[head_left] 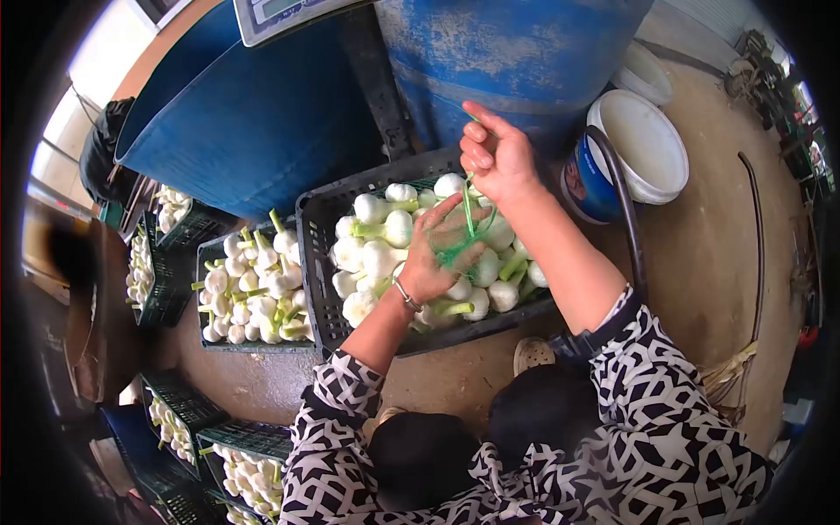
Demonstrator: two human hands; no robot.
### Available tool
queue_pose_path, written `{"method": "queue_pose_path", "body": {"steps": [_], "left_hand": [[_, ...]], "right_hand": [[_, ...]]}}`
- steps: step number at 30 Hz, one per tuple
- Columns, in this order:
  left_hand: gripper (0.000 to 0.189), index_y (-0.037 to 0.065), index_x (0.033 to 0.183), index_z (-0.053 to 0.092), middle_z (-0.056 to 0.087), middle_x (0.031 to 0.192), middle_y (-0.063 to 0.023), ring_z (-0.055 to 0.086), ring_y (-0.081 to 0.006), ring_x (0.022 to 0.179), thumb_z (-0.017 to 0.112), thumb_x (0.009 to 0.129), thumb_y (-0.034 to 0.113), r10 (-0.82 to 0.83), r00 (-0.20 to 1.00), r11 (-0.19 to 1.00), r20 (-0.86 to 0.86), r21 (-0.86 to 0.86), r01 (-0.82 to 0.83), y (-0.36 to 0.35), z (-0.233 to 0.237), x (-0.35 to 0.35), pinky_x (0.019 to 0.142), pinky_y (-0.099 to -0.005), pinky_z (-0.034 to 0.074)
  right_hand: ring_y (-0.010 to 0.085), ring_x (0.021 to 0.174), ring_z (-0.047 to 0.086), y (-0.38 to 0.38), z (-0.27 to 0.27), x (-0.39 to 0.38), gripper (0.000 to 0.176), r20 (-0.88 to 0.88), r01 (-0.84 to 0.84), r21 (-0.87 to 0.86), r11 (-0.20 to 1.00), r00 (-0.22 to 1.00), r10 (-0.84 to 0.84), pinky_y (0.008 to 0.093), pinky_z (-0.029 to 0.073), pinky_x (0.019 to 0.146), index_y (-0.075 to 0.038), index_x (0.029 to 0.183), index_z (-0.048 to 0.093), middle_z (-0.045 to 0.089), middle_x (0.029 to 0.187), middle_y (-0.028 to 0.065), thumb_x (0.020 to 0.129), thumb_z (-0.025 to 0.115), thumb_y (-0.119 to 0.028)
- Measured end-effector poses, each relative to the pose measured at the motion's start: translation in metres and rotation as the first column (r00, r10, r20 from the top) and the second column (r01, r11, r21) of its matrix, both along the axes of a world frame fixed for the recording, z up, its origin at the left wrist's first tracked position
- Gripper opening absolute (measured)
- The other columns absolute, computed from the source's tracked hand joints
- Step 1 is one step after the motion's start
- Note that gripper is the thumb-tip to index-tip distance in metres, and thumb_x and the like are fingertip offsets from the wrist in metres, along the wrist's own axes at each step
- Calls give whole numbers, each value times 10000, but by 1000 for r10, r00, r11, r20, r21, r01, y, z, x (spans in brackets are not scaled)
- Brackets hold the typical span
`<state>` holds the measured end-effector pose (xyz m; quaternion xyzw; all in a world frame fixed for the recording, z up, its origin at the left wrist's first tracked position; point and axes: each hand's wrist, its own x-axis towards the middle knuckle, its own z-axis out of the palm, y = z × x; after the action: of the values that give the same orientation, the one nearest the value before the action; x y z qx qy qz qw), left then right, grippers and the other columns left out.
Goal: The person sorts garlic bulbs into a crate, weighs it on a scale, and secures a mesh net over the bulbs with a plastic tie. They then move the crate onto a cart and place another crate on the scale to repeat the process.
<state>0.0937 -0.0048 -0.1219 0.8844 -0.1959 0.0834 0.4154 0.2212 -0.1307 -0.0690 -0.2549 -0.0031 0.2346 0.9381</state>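
Green netting (455,255) is held up in front of the body, above the garlic bulbs (381,258) heaped in a large black crate (317,293). By the right hand (500,164), raised above the left, a thin green strand (470,214) is gripped; its fingers are mostly curled, with the index finger extended. The strand is drawn up from the netting between the two hands. The left hand (433,258) is held lower, over the bulbs, with its fingers partly spread and the netting lying against them; whether the netting is pinched there cannot be told, as the fingers are blurred. A bracelet (407,296) is worn on the left wrist.

Just beside the black crate, on the person's left, a smaller dark green crate (254,348) is filled with more bulbs, green stems attached. Further crates of garlic (249,472) are placed at the lower left. Beyond the black crate, a large blue tub (262,131) and a worn blue barrel (525,52) are seen, with part of a scale (282,10) shown at the top edge. To the right, a white bucket (647,144) with a blue label is placed near a curved black bar (623,197)
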Motion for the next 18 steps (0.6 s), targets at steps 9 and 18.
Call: {"method": "queue_pose_path", "body": {"steps": [9,18], "left_hand": [[172,13,984,657,657,875,-41,588,-107,823,661,866,138,-26,922,867,-385,-468,-171,2,-16,7,745,-283,474],[174,-14,959,620,669,792,-82,596,-150,691,668,816,71,196,934,812,-300,-485,-326,-3,-23,14,628,-312,491]], "right_hand": [[93,414,331,36,26,18,237,144,-90,37,995,986,84,244,243,397,-48,1116,581,476,635,-3,932,484,-162],[107,418,372,-30,71,-53,361,468,-337,92,937,845,258,237,309,415,-56,1269,537,507,626,38,939,441,-165]]}}
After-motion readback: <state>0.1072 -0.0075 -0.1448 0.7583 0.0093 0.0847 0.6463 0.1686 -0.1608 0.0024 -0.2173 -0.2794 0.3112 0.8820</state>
